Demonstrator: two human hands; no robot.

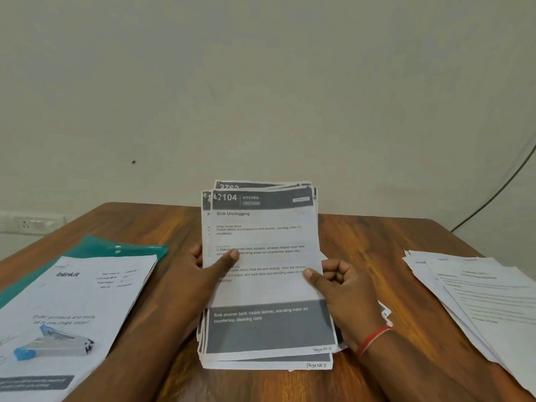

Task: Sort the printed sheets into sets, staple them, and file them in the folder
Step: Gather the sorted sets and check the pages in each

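Observation:
A stack of printed sheets (265, 288) stands tilted up from the wooden table (374, 250), its top page headed "Sink Unclogging". My left hand (200, 274) grips the stack's left edge, thumb pressed on the front page. My right hand (339, 285) grips the right edge, thumb on the page and fingers curled behind. A blue and grey stapler (55, 343) lies on papers at the left. The teal folder (116, 248) lies at the back left, partly under those papers.
A pile of white sheets (72, 309) with a "blinkit" page on top covers the left of the table. Another fanned pile of printed sheets (478, 300) lies at the right edge. A wall rises behind the table, with a socket (29, 223) and a dark cable (499, 192).

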